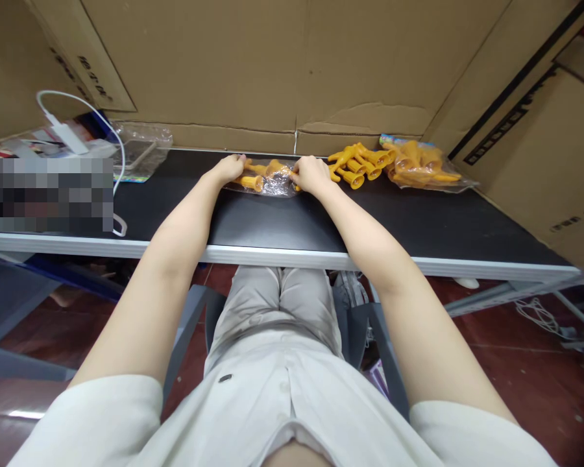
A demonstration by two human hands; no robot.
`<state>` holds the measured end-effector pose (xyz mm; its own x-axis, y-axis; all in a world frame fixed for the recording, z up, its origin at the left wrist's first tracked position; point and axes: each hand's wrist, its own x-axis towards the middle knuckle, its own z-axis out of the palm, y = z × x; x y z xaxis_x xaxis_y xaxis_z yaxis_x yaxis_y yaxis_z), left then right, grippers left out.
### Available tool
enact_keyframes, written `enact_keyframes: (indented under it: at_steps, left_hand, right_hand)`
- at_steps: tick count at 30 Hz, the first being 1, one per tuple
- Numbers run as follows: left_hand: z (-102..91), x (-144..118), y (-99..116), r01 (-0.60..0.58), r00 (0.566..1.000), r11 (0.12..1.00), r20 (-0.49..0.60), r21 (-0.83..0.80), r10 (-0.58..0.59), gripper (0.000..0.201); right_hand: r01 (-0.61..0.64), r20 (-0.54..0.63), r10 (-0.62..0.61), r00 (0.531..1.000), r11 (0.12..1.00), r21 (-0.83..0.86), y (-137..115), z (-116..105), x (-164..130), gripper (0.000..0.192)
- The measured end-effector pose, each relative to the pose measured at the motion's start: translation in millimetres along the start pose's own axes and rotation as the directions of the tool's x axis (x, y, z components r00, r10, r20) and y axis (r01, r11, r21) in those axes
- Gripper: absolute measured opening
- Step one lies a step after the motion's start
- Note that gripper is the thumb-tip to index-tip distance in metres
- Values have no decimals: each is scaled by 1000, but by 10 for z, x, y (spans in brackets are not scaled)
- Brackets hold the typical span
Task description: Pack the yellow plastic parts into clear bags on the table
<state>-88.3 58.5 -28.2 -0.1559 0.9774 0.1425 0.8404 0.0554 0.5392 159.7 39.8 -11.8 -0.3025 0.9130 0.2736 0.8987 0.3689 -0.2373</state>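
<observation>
One view only, head-worn. Looks forward and steeply down from above the seated person's chest; lap and both forearms fill the lower frame. Faces the cardboard wall point(253, 65) behind the far edge of the black table point(272, 224). Table sits near, its near edge crossing mid-frame. Wide lens, edges bowed.

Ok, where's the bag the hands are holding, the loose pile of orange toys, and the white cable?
Clear bag point(268, 180), head view, its middle between the hands.
Orange toys point(357, 165), head view, middle of the loose pile.
White cable point(80, 98), head view, top of its loop.
</observation>
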Motion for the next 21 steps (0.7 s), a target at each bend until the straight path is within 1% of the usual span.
enact_keyframes:
  at_steps: [2,4,6,9,11,15,18,19,21]
  left_hand:
    - [-13,-32,20,9,1000,1000,21,-16,-8,60]
    - [-15,-58,33,2,1000,998,13,-57,-1,60]
    - [-10,-71,41,-11,1000,996,1,-87,11,61]
    - [-2,-72,54,-16,1000,992,-24,-129,13,61]
    - [-4,-71,66,-16,999,987,-38,-161,10,60]
    - [-23,-80,85,-23,999,984,-46,-179,15,63]
    - [-36,-75,77,1,998,986,-60,-165,-11,65]
    - [-36,-68,70,10,998,986,-62,-167,-20,64]
    - [-29,-49,54,19,998,982,-62,-188,-31,62]
  right_hand:
    - [8,-19,-7,1000,997,79,-8,41,23,26]
    - [41,-51,-31,998,981,192,-7,104,63,28]
    - [56,-57,-40,998,950,307,-1,171,102,32]
    - [3,-20,6,1000,896,445,24,245,141,38]
    - [-19,7,18,1000,866,499,66,270,153,37]
    - [9,84,-62,995,851,525,172,274,161,24]
    - [10,125,-76,989,886,464,190,243,155,21]
    - [15,120,-75,990,899,437,177,226,149,22]
    - [36,73,-72,995,912,409,133,186,131,25]
